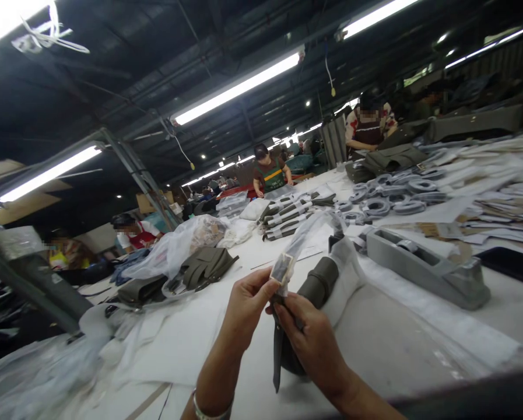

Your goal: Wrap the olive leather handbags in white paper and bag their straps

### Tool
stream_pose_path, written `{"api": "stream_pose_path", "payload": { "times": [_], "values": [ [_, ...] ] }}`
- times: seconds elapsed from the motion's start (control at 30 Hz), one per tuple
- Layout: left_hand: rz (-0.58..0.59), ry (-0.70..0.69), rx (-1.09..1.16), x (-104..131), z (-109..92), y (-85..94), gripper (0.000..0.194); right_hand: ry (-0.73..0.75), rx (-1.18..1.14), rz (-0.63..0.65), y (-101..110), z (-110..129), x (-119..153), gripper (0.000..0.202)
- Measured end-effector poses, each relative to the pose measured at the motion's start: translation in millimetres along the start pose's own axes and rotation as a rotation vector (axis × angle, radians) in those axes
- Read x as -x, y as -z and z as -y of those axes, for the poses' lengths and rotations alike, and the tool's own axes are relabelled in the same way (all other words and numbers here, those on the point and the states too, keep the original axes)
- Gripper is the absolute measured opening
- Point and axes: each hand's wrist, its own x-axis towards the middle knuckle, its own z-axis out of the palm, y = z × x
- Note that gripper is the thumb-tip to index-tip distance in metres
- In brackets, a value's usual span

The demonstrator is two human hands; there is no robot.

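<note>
My left hand (255, 297) pinches a small rectangular buckle (283, 268) wrapped in thin clear film. Just below it, the fingers of my right hand (307, 326) are closed on a dark olive strap (277, 356), whose end hangs down toward the table. Behind my right hand lies a rolled dark olive piece (320, 283), partly covered by white wrapping (346, 277). The strap's upper part is hidden between my fingers.
A grey tape dispenser (423, 268) and a black phone (512, 265) lie at the right. Grey rings (377, 206), wrapped strap bundles (287, 216) and folded olive pieces (206, 265) cover parts of the white table (178, 344). Several people work beyond.
</note>
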Motion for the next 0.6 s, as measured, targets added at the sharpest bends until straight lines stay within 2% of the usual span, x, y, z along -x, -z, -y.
{"api": "stream_pose_path", "payload": {
  "times": [0.17, 0.37, 0.5, 0.6],
  "values": [
    [0.000, 0.032, -0.028, 7.6, 12.2, 0.8, 0.030, -0.050, 0.006, -0.019, 2.2, 1.5, -1.4, 0.028],
    [-0.042, 0.032, 0.069, 2.7, 0.4, 9.4, 0.051, -0.045, 0.028, 0.025, -1.0, 7.8, -7.3, 0.025],
    [0.002, 0.089, 0.087, -6.5, -10.1, 9.0, 0.039, -0.033, 0.087, 0.045, -0.2, 10.5, -9.1, 0.022],
    [0.028, 0.175, 0.224, -11.8, -12.4, 8.4, 0.031, 0.002, 0.115, 0.079, 1.6, 7.5, -7.4, 0.014]
  ]
}}
